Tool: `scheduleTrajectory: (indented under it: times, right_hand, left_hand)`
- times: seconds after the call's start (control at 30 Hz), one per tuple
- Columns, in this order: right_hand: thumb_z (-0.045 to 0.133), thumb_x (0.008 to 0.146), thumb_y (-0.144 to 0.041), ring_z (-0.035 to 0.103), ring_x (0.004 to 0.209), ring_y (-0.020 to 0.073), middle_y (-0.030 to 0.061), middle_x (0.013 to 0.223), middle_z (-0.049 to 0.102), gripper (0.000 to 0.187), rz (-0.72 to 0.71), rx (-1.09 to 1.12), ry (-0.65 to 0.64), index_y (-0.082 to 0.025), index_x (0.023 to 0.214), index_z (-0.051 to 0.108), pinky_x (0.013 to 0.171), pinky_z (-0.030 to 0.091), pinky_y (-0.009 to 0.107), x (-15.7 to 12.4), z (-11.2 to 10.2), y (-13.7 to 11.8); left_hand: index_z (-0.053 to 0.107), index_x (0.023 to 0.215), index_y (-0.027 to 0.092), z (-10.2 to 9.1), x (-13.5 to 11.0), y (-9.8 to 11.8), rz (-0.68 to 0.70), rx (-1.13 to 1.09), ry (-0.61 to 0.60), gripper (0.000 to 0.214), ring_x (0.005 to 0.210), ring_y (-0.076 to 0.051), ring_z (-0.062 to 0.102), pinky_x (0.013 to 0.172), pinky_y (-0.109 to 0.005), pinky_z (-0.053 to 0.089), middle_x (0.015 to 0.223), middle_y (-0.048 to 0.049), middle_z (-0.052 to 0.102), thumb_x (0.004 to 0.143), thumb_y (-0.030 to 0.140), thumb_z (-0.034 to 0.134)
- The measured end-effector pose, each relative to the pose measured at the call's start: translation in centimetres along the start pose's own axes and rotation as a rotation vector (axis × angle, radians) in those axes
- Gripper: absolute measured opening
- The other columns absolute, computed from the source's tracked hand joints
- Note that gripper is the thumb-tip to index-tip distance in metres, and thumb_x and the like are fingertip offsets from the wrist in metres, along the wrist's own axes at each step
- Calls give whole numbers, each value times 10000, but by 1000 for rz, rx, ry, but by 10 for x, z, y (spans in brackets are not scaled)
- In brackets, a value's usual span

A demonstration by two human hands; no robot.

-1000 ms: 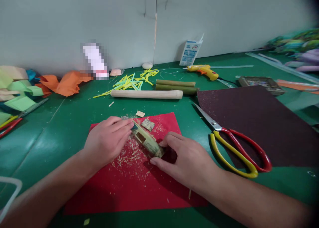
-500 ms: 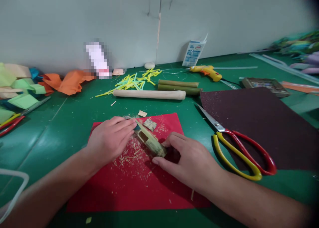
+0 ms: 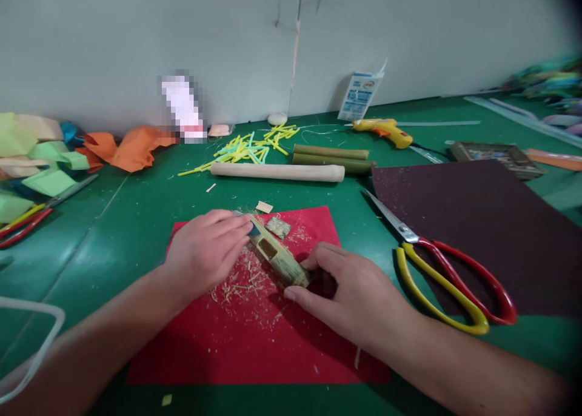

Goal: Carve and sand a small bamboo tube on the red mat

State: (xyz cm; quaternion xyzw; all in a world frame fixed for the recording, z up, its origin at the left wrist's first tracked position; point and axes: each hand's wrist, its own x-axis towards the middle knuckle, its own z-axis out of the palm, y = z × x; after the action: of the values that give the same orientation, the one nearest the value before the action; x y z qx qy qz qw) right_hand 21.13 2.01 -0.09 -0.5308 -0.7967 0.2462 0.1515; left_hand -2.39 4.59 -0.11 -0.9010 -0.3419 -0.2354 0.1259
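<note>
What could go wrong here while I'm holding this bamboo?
1. The right hand pinches the bamboo at its near end, in line with the left hand, which seems to cover a small tool. A slip might reach the fingers.
2. Shavings lie loose on the red sheet, so splinters are possible.
3. The scissors lie close beside the right forearm and could be knocked.

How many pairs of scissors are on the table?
2. One red-and-yellow-handled metal pair lies on the dark brown sheet's left edge; a second pair lies at the far left beside the coloured paper scraps, which could hide more.
</note>
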Motion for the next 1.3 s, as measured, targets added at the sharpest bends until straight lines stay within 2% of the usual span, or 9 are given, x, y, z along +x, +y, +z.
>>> scheduleTrajectory:
  times: [0.1,0.43,0.53,0.63,0.77,0.9,1.0,1.13,1.3]
  right_hand:
    - [634,718,-441,504,603,139,-9,730,575,249,-3,-1,2,-209,739,547,527,351,263,1,0,0]
    - [666,679,-412,505,593,137,-13,724,581,246,19,12,14,-209,727,535,514,352,259,1,0,-2]
    - [668,676,-410,507,598,136,-14,732,583,246,16,13,16,-212,732,533,519,357,259,1,1,-2]
    - [667,678,-423,503,591,138,-15,720,582,255,25,7,24,-212,729,534,517,357,262,1,1,-1]
    - [678,673,-395,508,591,133,-17,737,594,242,15,22,28,-212,731,530,514,358,257,0,1,-1]
    - [681,672,-395,512,597,134,-17,745,591,249,12,28,34,-213,739,525,516,362,258,1,2,-1]
    - [688,667,-372,514,602,135,-17,740,583,244,6,30,33,-210,735,519,524,372,259,1,3,-2]
    - [696,656,-360,530,614,139,-11,763,592,253,16,29,34,-207,736,511,534,386,262,0,2,-2]
    - [680,673,-361,537,618,139,-8,769,597,236,8,6,43,-212,751,514,535,391,261,-1,2,-3]
  left_hand:
    - [656,992,120,0,1,1,44,-24,-4,197,939,-177,609,859,-344,508,1028,-56,686,866,153,508]
    - [656,996,127,-1,3,1,-2,3,10,203,915,-177,612,795,-330,520,1012,-63,689,869,164,502]
    - [652,1003,115,0,3,2,42,-12,-4,200,952,-177,604,845,-333,508,1026,-64,686,862,150,514]
    - [648,1020,123,0,3,5,6,-17,-7,210,935,-177,604,833,-340,514,1027,-61,685,865,158,512]
    - [651,1000,122,0,5,7,75,-40,-15,210,943,-164,607,853,-333,507,1022,-59,687,877,135,481]
    - [640,1025,113,1,6,8,19,-14,8,214,912,-176,609,794,-335,517,1021,-73,686,868,144,497]
    - [643,1013,100,3,6,7,80,-44,-23,213,941,-179,603,839,-339,505,1039,-77,680,861,123,495]
    - [636,1042,113,3,5,6,-27,11,-3,228,916,-182,608,791,-338,520,1032,-73,682,859,140,501]
    - [645,1016,110,0,7,8,39,-18,-11,215,924,-171,616,848,-335,513,1017,-69,688,865,142,495]
